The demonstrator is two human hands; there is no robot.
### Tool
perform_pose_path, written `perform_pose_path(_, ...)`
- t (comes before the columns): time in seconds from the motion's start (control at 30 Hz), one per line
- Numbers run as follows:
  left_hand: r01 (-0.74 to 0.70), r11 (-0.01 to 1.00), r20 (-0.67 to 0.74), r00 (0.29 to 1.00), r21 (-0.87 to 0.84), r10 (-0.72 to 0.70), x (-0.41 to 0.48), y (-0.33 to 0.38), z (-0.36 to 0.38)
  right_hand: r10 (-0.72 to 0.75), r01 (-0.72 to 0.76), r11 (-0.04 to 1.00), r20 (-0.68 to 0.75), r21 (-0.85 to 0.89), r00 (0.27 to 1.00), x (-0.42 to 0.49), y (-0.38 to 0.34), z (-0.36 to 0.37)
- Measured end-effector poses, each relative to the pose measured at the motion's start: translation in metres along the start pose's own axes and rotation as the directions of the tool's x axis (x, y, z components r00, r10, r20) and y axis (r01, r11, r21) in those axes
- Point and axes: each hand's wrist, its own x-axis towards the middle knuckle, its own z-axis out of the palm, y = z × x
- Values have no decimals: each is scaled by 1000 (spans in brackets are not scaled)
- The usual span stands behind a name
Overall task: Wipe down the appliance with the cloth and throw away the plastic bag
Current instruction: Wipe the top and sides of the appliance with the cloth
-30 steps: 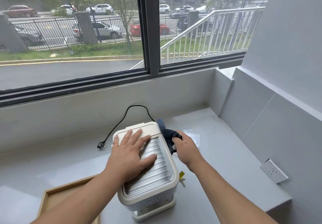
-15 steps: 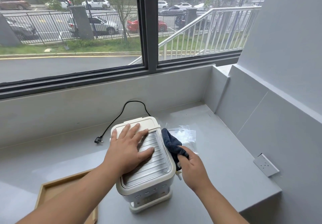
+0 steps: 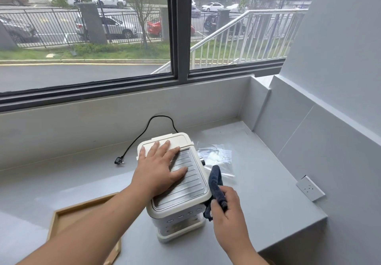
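A grey tabletop point(image 3: 268, 192) is running along under a wide window point(image 3: 86, 38), with a street and parked cars showing through the glass. A cream-coloured appliance point(image 3: 185, 209) with a ribbed metal top is standing upright near the tabletop's front edge. A wooden tray point(image 3: 61, 219) is lying to its left, partly under the person's forearm.

The left hand point(image 3: 159, 172) is lying flat on top of the appliance, fingers spread and holding nothing, pressing on the ribbed plate and the cream lid behind it. The right hand point(image 3: 226, 209) is closing around a dark blue cloth point(image 3: 215, 184), which is bunched in the fist and rising from it against the appliance's right side.

A clear plastic bag point(image 3: 216, 155) is lying crumpled and flat on the tabletop just behind the cloth, to the right of the appliance and apart from both hands. A black power cord point(image 3: 144, 133) is looping from behind the appliance, its plug point(image 3: 119, 160) resting unplugged on the tabletop to the left. A white wall socket point(image 3: 310, 187) is sitting on the right-hand wall.
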Motion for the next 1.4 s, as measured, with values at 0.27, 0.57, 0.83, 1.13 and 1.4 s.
perform_pose_path(0.27, -98, 989, -258, 964, -110, 67, -16, 0, -6, 13, -6, 985, 38, -172, 999, -46, -12, 42)
perform_pose_path(0.57, -194, 949, -266, 956, -249, 126, -44, -11, -6, -31, 38, 980, 42, -198, 999, -71, -32, 90)
perform_pose_path(0.83, -229, 921, -228, 960, -315, 161, -75, -43, -3, -86, 104, 956, 80, -273, 993, -89, -44, 117)
perform_pose_path(1.13, 54, 786, 27, 999, -616, -47, -92, -90, -8, -19, 132, 917, 290, -376, 957, -93, -78, 160)
perform_pose_path(1.4, 208, 614, 165, 978, -761, -128, -96, -109, -6, 105, 31, 923, 330, -383, 938, -55, -96, 192)
